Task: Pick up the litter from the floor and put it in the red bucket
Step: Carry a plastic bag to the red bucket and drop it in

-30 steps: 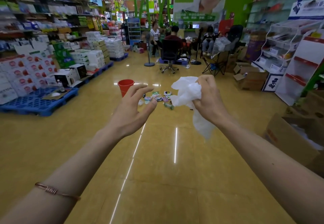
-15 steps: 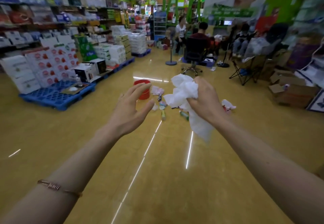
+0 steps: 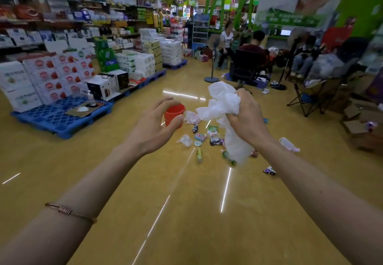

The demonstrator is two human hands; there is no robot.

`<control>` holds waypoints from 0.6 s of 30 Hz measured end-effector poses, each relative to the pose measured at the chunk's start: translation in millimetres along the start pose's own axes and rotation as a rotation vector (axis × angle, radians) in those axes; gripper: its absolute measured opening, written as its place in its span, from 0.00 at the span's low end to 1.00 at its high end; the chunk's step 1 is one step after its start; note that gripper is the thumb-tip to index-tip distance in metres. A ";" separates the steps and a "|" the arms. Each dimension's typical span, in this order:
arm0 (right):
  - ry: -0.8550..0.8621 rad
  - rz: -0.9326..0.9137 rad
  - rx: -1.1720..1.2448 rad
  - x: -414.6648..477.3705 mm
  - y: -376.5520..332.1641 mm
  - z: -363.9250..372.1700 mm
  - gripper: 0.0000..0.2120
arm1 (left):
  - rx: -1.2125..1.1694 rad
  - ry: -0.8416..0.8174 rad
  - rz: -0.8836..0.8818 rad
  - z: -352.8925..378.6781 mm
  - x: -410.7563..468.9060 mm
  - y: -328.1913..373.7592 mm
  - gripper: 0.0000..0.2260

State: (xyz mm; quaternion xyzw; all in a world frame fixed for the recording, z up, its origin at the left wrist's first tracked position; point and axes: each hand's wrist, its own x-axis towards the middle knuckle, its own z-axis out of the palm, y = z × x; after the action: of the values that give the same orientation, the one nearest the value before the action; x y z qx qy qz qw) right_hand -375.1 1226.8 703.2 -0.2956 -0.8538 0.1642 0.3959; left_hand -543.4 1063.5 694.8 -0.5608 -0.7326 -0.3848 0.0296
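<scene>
My right hand (image 3: 246, 117) grips a crumpled white plastic bag (image 3: 223, 107), whose tail hangs down below the wrist. My left hand (image 3: 153, 125) is raised beside it with loosely curved fingers and holds nothing. Behind the left fingertips stands the red bucket (image 3: 174, 113) on the yellow floor, partly covered by the thumb. Several pieces of litter lie past my hands: wrappers (image 3: 200, 137), a small bottle (image 3: 199, 154), a white scrap (image 3: 185, 140), a purple wrapper (image 3: 269, 170) and a pale mask-like piece (image 3: 289, 144).
A blue pallet (image 3: 60, 117) with stacked boxes lines the left side. Cardboard boxes (image 3: 360, 123) sit at the right. Ahead are a pedestal fan (image 3: 211, 65), a folding chair (image 3: 315, 96) and seated people (image 3: 252, 57). Bare yellow floor stretches below my arms.
The view has come closer to the bucket and the litter, which now sit larger and lower. My right hand keeps its grip on the white bag; the left hand stays raised and empty.
</scene>
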 end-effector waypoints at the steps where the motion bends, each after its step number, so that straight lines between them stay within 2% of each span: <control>1: 0.005 -0.003 -0.012 21.6 6.6 6.8 0.12 | -0.005 -0.012 0.005 4.9 23.0 -9.3 0.18; 9: 0.000 -0.004 -0.071 152.9 75.0 74.0 0.12 | 0.000 -0.024 -0.014 51.3 161.7 -87.0 0.21; 18: -0.061 -0.068 0.028 310.5 163.2 170.3 0.12 | 0.045 0.025 -0.066 95.7 312.0 -168.4 0.22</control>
State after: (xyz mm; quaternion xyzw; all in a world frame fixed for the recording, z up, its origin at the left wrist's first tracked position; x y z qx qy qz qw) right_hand -604.5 1541.9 691.3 -0.2557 -0.8726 0.1717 0.3790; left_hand -763.7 1357.3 686.5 -0.5305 -0.7588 -0.3759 0.0385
